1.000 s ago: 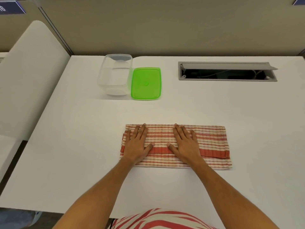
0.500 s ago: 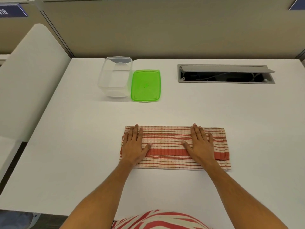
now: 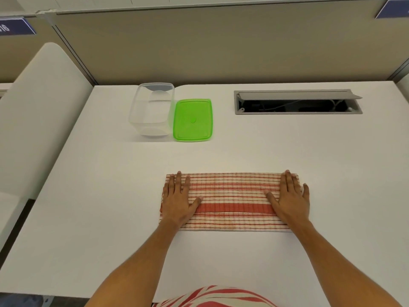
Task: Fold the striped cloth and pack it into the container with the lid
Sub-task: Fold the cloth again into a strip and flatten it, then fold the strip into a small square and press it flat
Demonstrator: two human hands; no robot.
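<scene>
A white desk (image 3: 287, 151) with an open grey cable hatch (image 3: 297, 102) stands against a beige partition (image 3: 221, 47); white panel (image 3: 37, 111) at left.

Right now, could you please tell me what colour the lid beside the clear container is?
Bright green; the lid shows plainly in the head view.

My left hand (image 3: 177, 200) and right hand (image 3: 290, 200) lie flat on opposite ends of the folded red-striped cloth (image 3: 230, 202); behind it, the clear plastic container (image 3: 151, 109) sits left of its green lid (image 3: 193, 119).
</scene>
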